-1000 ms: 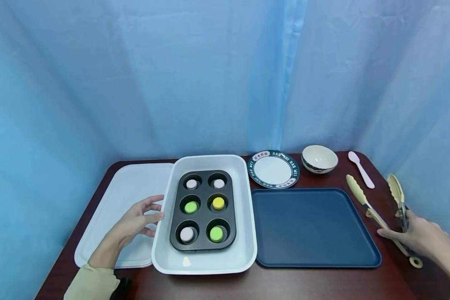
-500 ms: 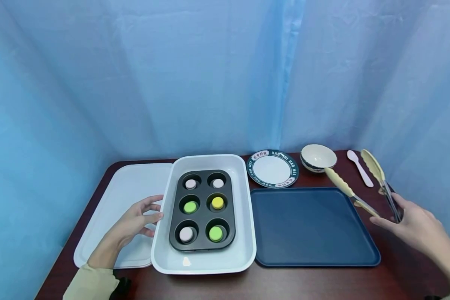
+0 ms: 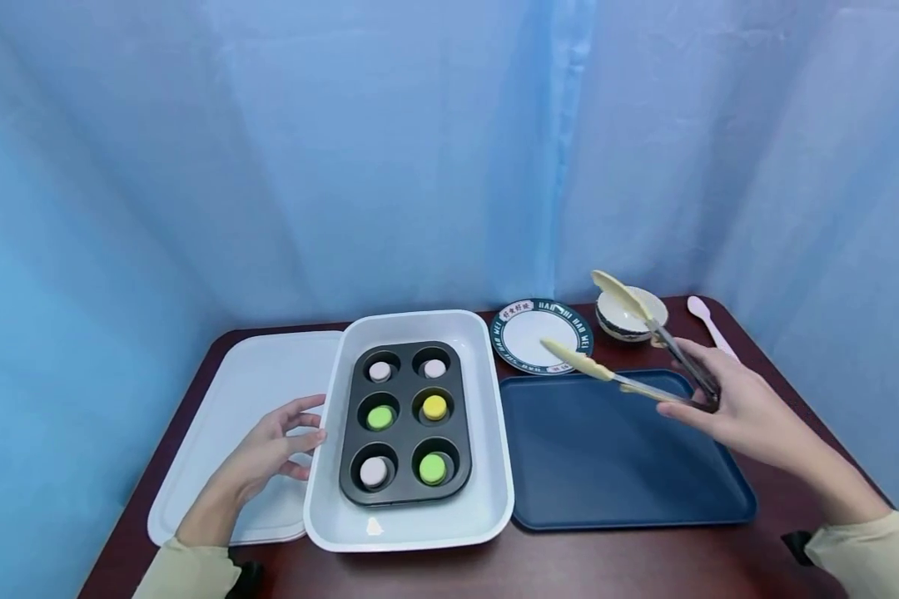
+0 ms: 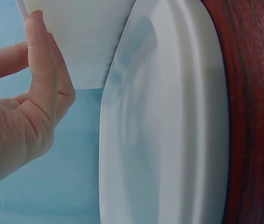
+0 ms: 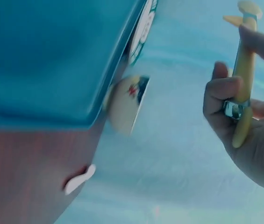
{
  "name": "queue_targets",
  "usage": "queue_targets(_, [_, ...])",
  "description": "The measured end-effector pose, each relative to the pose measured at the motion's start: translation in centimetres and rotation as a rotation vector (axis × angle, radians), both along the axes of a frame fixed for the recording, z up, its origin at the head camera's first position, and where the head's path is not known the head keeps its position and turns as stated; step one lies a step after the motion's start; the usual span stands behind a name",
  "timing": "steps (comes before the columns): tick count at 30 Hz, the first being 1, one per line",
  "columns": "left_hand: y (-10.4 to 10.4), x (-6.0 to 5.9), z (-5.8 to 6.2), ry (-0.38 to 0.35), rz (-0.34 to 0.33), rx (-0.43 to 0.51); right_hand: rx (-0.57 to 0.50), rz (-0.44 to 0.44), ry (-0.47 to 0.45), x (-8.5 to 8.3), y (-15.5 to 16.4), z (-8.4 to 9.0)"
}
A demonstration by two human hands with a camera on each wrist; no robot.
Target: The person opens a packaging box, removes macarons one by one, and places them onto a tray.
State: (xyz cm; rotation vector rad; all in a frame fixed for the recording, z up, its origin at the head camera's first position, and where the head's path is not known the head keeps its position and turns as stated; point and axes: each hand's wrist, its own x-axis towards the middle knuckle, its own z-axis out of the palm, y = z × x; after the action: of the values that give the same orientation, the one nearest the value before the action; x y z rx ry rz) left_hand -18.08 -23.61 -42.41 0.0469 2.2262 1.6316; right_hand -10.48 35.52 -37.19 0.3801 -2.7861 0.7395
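1. Right of centre in the head view, the right hand (image 3: 727, 408) grips a pair of tongs (image 3: 629, 353) by the hinged end, fingers curled round both arms; the two cream tips stand apart, one over the blue tray (image 3: 629, 466), the other raised in front of the bowl (image 3: 631, 314), a hold that keeps the tool ready to open and close.
2. In the right wrist view, the tongs (image 5: 243, 74) run up the right edge of the frame, pinned between thumb and curled fingers (image 5: 220, 93).
3. At lower left, the left hand (image 3: 270, 449) lies on the flat white lid (image 3: 217, 433), its relaxed fingers reaching to the rim of the white baking dish (image 3: 412, 532), seemingly steadying it; nothing is clasped.
4. Centre frame, a dark muffin tin (image 3: 404, 420) sits inside the dish; six cups hold small round cakes, green, yellow and pale.
5. Upper right of the table, a plate (image 3: 539, 333) and a white spoon (image 3: 707, 320) lie beyond the tray.
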Motion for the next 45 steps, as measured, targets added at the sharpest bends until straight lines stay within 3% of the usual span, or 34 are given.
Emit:
queue_targets(9, [0.9, -0.4, -0.3, 0.007, -0.012, 0.000, 0.026, 0.071, 0.033, -2.6, -4.1, 0.5])
queue_targets(16, [-0.1, 0.1, 0.0, 0.005, -0.005, -0.016, 0.083, 0.093, -0.034, -4.5, -7.5, 0.5])
queue_targets(23, [-0.2, 0.1, 0.0, 0.005, -0.003, -0.018, 0.175, 0.155, 0.027, -6.1, -9.2, 1.2])
queue_targets(32, [-0.1, 0.1, -0.1, 0.006, -0.010, -0.008, 0.211, 0.231, 0.017, -7.5, -10.7, 1.8])
queue_targets(39, [-0.2, 0.3, 0.1, -0.003, -0.017, -0.004, 0.202, 0.225, -0.032, -8.8, -12.2, 2.0])
queue_targets(45, [-0.4, 0.4, 0.2, 0.001, -0.013, -0.013, 0.291, 0.213, -0.038, -10.3, -14.2, 2.4])
